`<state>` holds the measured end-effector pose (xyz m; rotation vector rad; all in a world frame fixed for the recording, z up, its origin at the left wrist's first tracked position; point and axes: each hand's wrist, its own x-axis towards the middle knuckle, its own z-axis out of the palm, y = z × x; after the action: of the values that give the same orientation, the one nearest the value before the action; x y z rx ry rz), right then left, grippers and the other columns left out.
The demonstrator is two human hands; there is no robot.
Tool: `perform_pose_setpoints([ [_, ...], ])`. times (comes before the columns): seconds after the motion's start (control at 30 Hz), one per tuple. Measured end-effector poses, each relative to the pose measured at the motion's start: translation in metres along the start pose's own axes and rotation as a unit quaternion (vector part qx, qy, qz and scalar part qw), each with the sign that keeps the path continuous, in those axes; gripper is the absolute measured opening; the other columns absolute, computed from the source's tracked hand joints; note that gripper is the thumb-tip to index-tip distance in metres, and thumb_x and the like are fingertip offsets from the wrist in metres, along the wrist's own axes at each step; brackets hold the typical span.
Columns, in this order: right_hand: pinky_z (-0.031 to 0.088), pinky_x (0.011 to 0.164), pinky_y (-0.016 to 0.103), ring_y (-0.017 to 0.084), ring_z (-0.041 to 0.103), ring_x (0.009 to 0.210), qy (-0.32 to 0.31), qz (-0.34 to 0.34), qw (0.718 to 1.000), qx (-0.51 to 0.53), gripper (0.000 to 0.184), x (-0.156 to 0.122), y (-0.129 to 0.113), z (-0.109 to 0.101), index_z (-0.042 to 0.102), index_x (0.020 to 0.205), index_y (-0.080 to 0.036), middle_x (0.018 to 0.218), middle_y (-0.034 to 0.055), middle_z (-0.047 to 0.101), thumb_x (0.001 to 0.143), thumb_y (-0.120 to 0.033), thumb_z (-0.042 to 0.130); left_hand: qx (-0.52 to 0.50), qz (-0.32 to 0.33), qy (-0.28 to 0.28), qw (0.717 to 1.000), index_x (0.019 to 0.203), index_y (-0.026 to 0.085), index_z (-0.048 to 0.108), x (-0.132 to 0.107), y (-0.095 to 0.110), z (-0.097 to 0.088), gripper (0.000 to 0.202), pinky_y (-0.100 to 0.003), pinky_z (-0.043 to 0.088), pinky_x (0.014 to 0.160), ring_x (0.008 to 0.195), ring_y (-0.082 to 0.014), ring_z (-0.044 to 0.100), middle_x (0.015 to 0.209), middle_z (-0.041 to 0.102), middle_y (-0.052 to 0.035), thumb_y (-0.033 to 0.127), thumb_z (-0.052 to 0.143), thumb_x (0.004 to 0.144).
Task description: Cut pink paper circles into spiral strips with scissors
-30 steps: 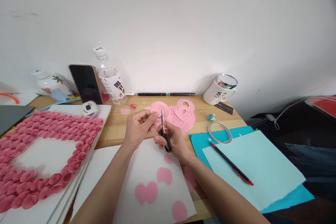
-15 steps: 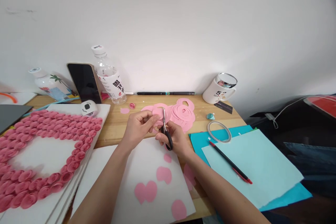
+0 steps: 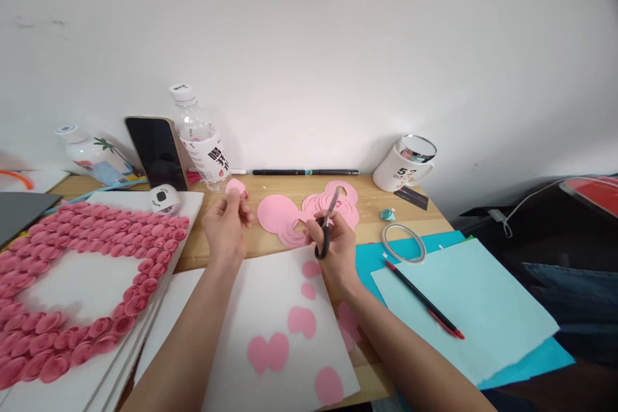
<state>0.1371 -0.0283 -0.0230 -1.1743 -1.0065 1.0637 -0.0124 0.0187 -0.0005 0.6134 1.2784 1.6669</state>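
Between the thumb and fingers of my left hand (image 3: 226,225) is a small pink paper piece (image 3: 235,187), raised in front of the bottle. My right hand (image 3: 338,244) is wrapped round black-handled scissors (image 3: 325,232), blades pointing up and away from me. Behind and beside the scissors lie pink paper rings (image 3: 347,192) in an overlapping pile. A whole pink paper disc (image 3: 277,211) rests to their left with more rings partly over it. Several cut pink paper pieces (image 3: 302,322) are scattered over the white board (image 3: 251,283) below my hands.
At left, rolled pink paper flowers (image 3: 132,306) frame a white panel. A phone (image 3: 157,154) and a water bottle (image 3: 200,141) stand against the wall. On the right are a mug (image 3: 403,164), a tape roll (image 3: 403,243), a pen (image 3: 425,299) and blue paper sheets (image 3: 463,302).
My left hand has moved left, carrying a small pink piece away from the scissors. The ring being cut is out of my fingers. My right hand has shifted slightly right with the scissors.
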Motion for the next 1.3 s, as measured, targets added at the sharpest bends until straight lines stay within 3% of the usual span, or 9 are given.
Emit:
perform_pose_setpoints([
  [0.17, 0.046, 0.071, 0.029, 0.014, 0.055, 0.076, 0.098, -0.062, 0.991, -0.072, 0.030, 0.009, 0.007, -0.007, 0.046, 0.098, -0.021, 0.082, 0.0013, 0.054, 0.074, -0.031, 0.061, -0.081, -0.186, 0.078, 0.976, 0.066, 0.012, 0.054, 0.013, -0.005, -0.003, 0.014, -0.016, 0.039, 0.039, 0.039, -0.0054, 0.050, 0.046, 0.052, 0.0033, 0.011, 0.049, 0.079],
  [0.37, 0.045, 0.076, 0.038, 0.023, 0.053, 0.090, 0.036, -0.085, 0.951, -0.295, 0.028, 0.015, 0.024, -0.015, 0.051, 0.097, -0.018, 0.096, 0.0101, 0.058, 0.071, -0.022, 0.058, -0.089, -0.231, 0.076, 0.966, 0.060, 0.013, 0.052, 0.012, -0.008, -0.002, 0.016, -0.016, 0.045, 0.044, 0.042, -0.0055, 0.053, 0.047, 0.053, 0.0020, 0.007, 0.053, 0.075],
  [0.47, 0.044, 0.073, 0.040, 0.026, 0.053, 0.087, 0.039, -0.114, 0.916, -0.383, 0.028, 0.017, 0.031, -0.016, 0.053, 0.094, -0.017, 0.093, 0.0108, 0.059, 0.066, -0.015, 0.055, -0.044, -0.176, 0.033, 0.983, 0.060, 0.012, 0.054, 0.010, -0.010, -0.004, 0.010, -0.019, 0.047, 0.049, 0.046, -0.0070, 0.055, 0.051, 0.056, 0.0017, 0.010, 0.061, 0.066],
  [0.57, 0.045, 0.070, 0.039, 0.026, 0.055, 0.082, 0.034, -0.120, 0.906, -0.404, 0.030, 0.019, 0.035, -0.018, 0.053, 0.093, -0.017, 0.090, 0.0104, 0.059, 0.063, -0.012, 0.052, 0.107, -0.044, -0.053, 0.992, 0.066, 0.013, 0.061, 0.007, -0.016, -0.005, 0.012, -0.024, 0.049, 0.058, 0.055, -0.0104, 0.058, 0.060, 0.061, 0.0005, 0.011, 0.067, 0.055],
  [0.63, 0.046, 0.068, 0.038, 0.025, 0.056, 0.080, 0.027, -0.107, 0.911, -0.397, 0.033, 0.021, 0.037, -0.019, 0.053, 0.094, -0.017, 0.089, 0.0100, 0.059, 0.062, -0.010, 0.050, 0.243, 0.044, -0.133, 0.960, 0.066, 0.014, 0.064, 0.004, -0.021, -0.005, 0.013, -0.027, 0.049, 0.064, 0.064, -0.0135, 0.059, 0.067, 0.065, -0.0013, 0.009, 0.064, 0.054],
  [0.73, 0.047, 0.068, 0.039, 0.024, 0.057, 0.077, 0.021, -0.092, 0.924, -0.371, 0.037, 0.023, 0.041, -0.021, 0.053, 0.096, -0.017, 0.089, 0.0099, 0.060, 0.061, -0.007, 0.049, 0.397, 0.108, -0.184, 0.893, 0.066, 0.016, 0.063, 0.003, -0.029, -0.006, 0.017, -0.031, 0.048, 0.067, 0.065, -0.0164, 0.059, 0.071, 0.065, -0.0031, 0.004, 0.056, 0.057],
  [0.93, 0.049, 0.067, 0.039, 0.022, 0.057, 0.073, 0.015, -0.070, 0.963, -0.258, 0.029, 0.024, 0.040, -0.021, 0.053, 0.091, -0.019, 0.087, 0.0082, 0.061, 0.063, -0.010, 0.052, 0.559, 0.271, -0.080, 0.780, 0.087, 0.016, 0.060, 0.015, -0.028, -0.019, 0.022, -0.040, 0.042, 0.080, 0.092, -0.0276, 0.054, 0.091, 0.061, -0.0113, 0.009, 0.052, 0.068],
  [1.1, 0.051, 0.070, 0.035, 0.018, 0.057, 0.077, 0.043, -0.072, 0.992, -0.093, 0.022, 0.025, 0.026, -0.018, 0.051, 0.084, -0.021, 0.086, 0.0052, 0.058, 0.066, -0.022, 0.063, 0.608, 0.249, -0.069, 0.751, 0.094, 0.014, 0.053, 0.031, -0.030, -0.032, 0.028, -0.041, 0.040, 0.081, 0.095, -0.0298, 0.051, 0.091, 0.059, -0.0120, 0.017, 0.057, 0.067],
  [1.3, 0.048, 0.077, 0.033, 0.016, 0.057, 0.084, 0.170, -0.125, 0.977, -0.014, 0.028, 0.031, 0.011, -0.023, 0.048, 0.088, -0.020, 0.091, 0.0056, 0.057, 0.068, -0.026, 0.067, 0.608, 0.292, -0.081, 0.733, 0.077, 0.017, 0.055, 0.040, -0.028, -0.040, 0.009, -0.039, 0.039, 0.074, 0.084, -0.0295, 0.053, 0.079, 0.059, -0.0113, 0.014, 0.047, 0.073],
])
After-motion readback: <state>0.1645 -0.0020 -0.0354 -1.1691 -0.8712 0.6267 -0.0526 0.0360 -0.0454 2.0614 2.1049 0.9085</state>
